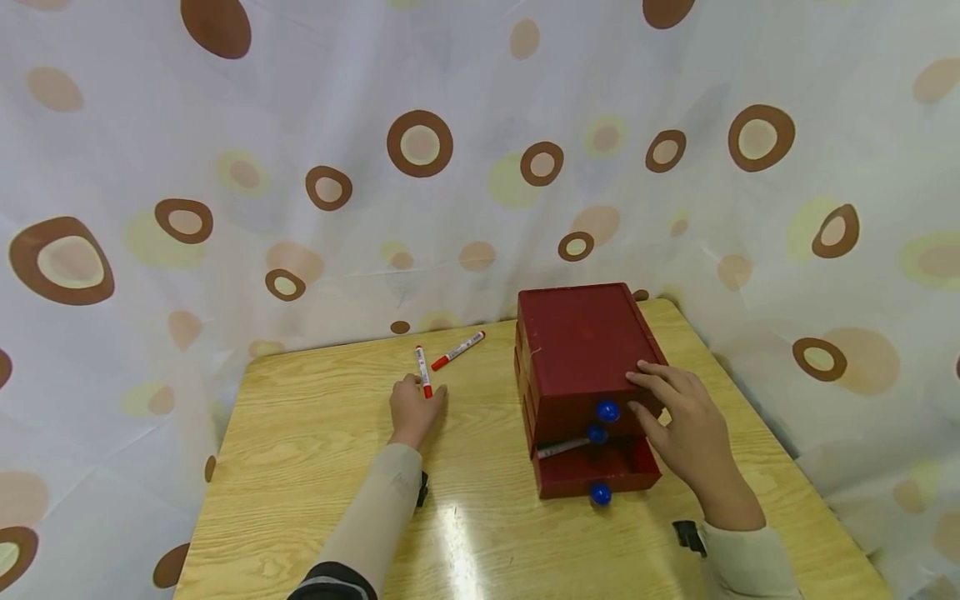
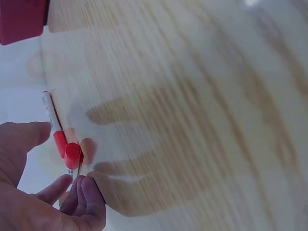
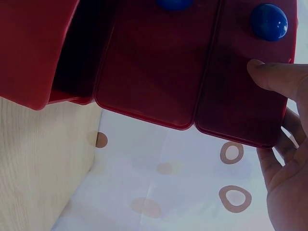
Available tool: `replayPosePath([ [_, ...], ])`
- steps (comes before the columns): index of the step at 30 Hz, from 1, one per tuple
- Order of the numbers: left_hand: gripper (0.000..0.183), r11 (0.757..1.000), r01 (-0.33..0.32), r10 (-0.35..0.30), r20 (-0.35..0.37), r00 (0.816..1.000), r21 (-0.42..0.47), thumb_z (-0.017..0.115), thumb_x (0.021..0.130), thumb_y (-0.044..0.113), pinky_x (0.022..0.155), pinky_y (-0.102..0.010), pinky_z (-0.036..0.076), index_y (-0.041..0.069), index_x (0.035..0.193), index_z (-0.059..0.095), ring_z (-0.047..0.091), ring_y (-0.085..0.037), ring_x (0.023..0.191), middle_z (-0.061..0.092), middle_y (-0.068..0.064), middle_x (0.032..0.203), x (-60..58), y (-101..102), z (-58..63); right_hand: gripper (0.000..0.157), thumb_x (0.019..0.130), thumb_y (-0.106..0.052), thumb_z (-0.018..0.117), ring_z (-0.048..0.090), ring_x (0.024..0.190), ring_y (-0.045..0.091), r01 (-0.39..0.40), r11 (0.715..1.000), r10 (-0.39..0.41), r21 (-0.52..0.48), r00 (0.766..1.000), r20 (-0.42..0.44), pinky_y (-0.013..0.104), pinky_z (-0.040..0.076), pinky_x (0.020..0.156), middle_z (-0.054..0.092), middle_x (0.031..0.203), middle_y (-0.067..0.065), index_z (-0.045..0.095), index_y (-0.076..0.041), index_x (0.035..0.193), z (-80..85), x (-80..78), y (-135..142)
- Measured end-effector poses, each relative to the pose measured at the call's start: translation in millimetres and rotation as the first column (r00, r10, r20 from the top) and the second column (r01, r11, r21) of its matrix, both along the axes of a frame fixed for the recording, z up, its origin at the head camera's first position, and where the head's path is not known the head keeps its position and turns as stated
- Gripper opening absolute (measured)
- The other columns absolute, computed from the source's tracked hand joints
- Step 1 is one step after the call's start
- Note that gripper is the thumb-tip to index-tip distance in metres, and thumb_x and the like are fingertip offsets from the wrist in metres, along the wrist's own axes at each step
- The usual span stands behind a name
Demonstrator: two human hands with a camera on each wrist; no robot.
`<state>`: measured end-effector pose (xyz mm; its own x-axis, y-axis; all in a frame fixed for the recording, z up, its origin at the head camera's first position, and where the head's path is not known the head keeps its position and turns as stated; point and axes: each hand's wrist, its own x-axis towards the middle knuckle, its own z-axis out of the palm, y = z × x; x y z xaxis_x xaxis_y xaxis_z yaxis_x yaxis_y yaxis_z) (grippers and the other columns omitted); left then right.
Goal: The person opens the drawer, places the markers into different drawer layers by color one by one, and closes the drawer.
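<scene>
Head view: a light wood-grain table [image 1: 300, 433] supports a dark-red box-shaped drawer cabinet [image 1: 577, 337], the reference for all positions below. A white sheet with brown, beige and pale-green round shapes [image 1: 480, 67] stands behind the cabinet.

Left of the cabinet, well apart from it, is the left hand [image 1: 414, 412]. Its thumb and fingers are spread apart, with the fingers bent, on opposite sides of a slim white marker with a red cap [image 1: 422, 367]. The left wrist view shows a gap between thumb and cap; whether the fingertips touch this marker cannot be told. The capped end points toward the person.

Between this marker and the cabinet, slightly farther back, a second white marker with a red cap [image 1: 460, 350] lies slantwise on the table, cap toward the first marker.

The cabinet has three drawers, each with a round blue knob. The upper two are closed. The bottom drawer [image 1: 570, 485] is pulled out at the front; a white stick-shaped object [image 1: 562, 448] lies at its left side, partly hidden.

At the cabinet's upper front right corner, the right hand [image 1: 692, 429] has its fingers extended and parted, fingertips on the top edge, thumb against the top drawer's front, beside its blue knob [image 1: 608, 411].
</scene>
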<state>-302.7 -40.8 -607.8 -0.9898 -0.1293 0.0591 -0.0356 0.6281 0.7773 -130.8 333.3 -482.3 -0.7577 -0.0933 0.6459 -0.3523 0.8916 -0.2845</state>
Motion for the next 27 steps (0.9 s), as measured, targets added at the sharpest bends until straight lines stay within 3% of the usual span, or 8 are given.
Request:
replayPosePath([
  [6,0.036,0.997,-0.077,0.077,0.018,0.997,0.004,0.076,0.089,0.018,0.084,-0.051,0.058,-0.009,0.112,0.069,0.066,-0.036,0.093,0.072,-0.024,0.106,-3.2,-4,-1.5,0.049,0.080,0.002,0.089,0.060,0.124,0.038,-0.003,1.000,0.003,-0.009,1.000,0.003,0.057,0.052,0.099,0.069,0.136,0.015,0.075,-0.008,0.126,-2.9,-1.1,0],
  [10,0.028,0.994,-0.102,0.101,0.029,0.994,0.027,0.075,0.088,0.015,0.079,-0.050,0.059,-0.007,0.105,0.071,0.066,-0.035,0.086,0.073,-0.022,0.098,-1.4,-9,-0.5,0.050,0.080,0.003,0.088,0.060,0.124,0.038,-0.002,1.000,0.002,-0.014,1.000,0.008,0.058,0.051,0.099,0.069,0.136,0.015,0.075,-0.008,0.127,-3.3,-0.5,-1],
  [15,0.022,0.995,-0.085,0.083,0.037,0.996,0.049,0.077,0.087,0.013,0.078,-0.049,0.060,-0.006,0.099,0.075,0.069,-0.035,0.086,0.075,-0.022,0.097,0.6,-14,4.2,0.050,0.080,0.003,0.088,0.060,0.125,0.038,-0.004,1.000,0.004,-0.014,1.000,0.008,0.058,0.050,0.099,0.069,0.137,0.015,0.074,-0.008,0.127,-2.5,-0.7,-1],
  [23,0.021,0.995,-0.054,0.042,0.141,0.989,0.080,0.077,0.086,0.015,0.072,-0.034,0.053,-0.003,0.097,0.075,0.062,-0.027,0.085,0.073,-0.019,0.099,-3.9,-23,9.9,0.049,0.080,0.003,0.088,0.059,0.125,0.040,-0.007,0.999,0.007,-0.033,1.000,0.007,0.059,0.049,0.100,0.069,0.137,0.015,0.075,-0.007,0.127,-3.3,-0.8,-1],
  [27,0.021,0.997,-0.050,0.038,0.169,0.985,0.064,0.074,0.089,0.016,0.069,-0.034,0.051,-0.003,0.099,0.071,0.062,-0.027,0.084,0.072,-0.019,0.099,-2.3,-24,10.7,0.050,0.081,0.004,0.087,0.059,0.126,0.040,-0.007,0.999,0.007,-0.034,1.000,0.009,0.060,0.049,0.100,0.068,0.137,0.015,0.074,-0.007,0.127,-2.6,-0.5,-1],
])
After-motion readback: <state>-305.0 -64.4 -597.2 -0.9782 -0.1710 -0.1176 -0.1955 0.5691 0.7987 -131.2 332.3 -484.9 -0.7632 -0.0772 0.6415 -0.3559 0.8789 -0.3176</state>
